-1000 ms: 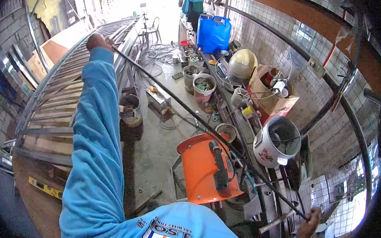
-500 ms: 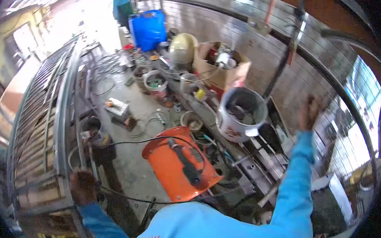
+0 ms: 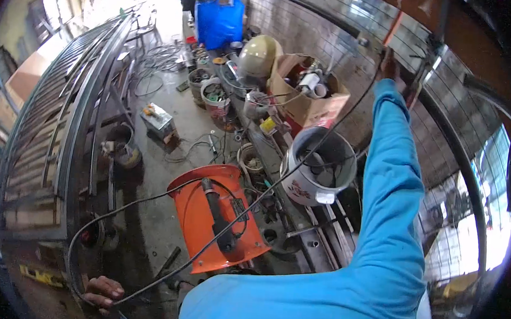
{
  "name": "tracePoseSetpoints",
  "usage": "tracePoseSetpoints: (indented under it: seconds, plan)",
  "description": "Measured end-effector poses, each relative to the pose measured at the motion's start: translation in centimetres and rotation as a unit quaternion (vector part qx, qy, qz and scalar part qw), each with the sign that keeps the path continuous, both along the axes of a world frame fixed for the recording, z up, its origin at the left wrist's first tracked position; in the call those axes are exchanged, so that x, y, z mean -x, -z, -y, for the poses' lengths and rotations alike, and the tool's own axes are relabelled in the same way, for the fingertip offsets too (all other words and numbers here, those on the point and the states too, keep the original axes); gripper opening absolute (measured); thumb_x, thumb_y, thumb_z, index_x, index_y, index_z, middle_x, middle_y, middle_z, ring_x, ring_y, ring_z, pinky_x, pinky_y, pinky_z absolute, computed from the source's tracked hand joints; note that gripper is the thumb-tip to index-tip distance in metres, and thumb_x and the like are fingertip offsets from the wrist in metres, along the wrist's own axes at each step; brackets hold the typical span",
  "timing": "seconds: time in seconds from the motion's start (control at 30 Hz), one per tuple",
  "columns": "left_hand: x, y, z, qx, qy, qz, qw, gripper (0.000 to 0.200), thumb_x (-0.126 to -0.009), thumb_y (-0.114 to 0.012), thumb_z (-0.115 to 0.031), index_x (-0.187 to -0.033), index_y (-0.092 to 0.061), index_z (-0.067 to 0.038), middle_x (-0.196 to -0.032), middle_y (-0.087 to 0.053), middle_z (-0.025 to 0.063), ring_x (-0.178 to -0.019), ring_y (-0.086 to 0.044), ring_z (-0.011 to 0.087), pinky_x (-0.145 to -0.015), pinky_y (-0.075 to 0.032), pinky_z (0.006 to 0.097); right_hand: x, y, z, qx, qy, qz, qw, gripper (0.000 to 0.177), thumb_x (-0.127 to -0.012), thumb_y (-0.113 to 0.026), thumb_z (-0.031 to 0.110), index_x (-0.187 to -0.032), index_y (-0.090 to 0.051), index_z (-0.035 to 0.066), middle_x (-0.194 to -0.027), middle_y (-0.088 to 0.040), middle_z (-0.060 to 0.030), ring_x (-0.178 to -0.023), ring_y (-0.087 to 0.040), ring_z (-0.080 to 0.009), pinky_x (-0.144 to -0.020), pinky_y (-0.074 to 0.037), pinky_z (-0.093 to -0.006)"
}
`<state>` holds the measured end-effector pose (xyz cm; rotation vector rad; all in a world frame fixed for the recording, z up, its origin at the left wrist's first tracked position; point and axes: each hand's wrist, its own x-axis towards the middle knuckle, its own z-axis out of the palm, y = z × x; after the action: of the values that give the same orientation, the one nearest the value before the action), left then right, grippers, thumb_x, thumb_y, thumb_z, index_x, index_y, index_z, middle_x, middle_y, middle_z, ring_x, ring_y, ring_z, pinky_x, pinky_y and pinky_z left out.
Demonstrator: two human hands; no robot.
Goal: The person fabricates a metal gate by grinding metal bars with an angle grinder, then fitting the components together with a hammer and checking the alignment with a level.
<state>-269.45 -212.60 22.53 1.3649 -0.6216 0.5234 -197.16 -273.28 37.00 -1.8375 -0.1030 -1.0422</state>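
A black power cord [image 3: 281,179] stretches diagonally across the view between my two hands. My left hand [image 3: 103,293], low at the left, has its fingers curled around it. Raised at the upper right near the wire mesh, my right hand [image 3: 388,67] is closed on the cord's upper part; its fingertips are small and partly hidden. From my left hand the cord loops back to a black power tool, apparently an angle grinder [image 3: 220,221], lying on an orange plastic stool [image 3: 188,229] in front of me.
A white bucket [image 3: 301,189] stands right of the stool, with a cardboard box [image 3: 324,108] and a blue container [image 3: 219,23] farther back. A metal grille [image 3: 56,128] lies along the left. Smaller pails, loose cables and metal bars clutter the floor.
My right hand has risen and moved left toward the upper bar, drawing the cord up across the view. My left hand has dropped lower, now with the cord in it.
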Motion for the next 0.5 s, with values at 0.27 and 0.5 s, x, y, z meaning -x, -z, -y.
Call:
tracePoseSetpoints:
  seconds: [0.27, 0.5]
  plan:
    - [-2.8, -4.4, 8.5, -0.034, -0.184, -0.092, 0.978, 0.025, -0.085, -0.068, -0.025, -0.082, -0.063, -0.001, -0.083, -0.061, 0.0165, -0.074, -0.060, 0.0245, -0.063, -0.049, 0.0360, -1.0, 0.3, -1.6, 0.169, 0.045, -0.054, 0.983, 0.048, -0.094, -0.046, 0.047, -0.108, -0.060, 0.003, -0.096, -0.062, -0.0116, -0.086, -0.056, -0.0257, -0.076, -0.044, -0.0370]
    - [-6.0, -6.8, 9.7, -0.036, -0.132, -0.238, 0.962, 0.019, -0.083, -0.069, -0.015, -0.093, -0.066, 0.001, -0.094, -0.060, 0.0147, -0.089, -0.060, 0.0239, -0.080, -0.047, 0.0366, -4.5, 1.4, -0.6, 0.218, 0.024, -0.093, 0.971, 0.048, -0.094, -0.045, 0.046, -0.112, -0.059, 0.003, -0.100, -0.062, -0.0141, -0.092, -0.056, -0.0293, -0.081, -0.044, -0.0379]
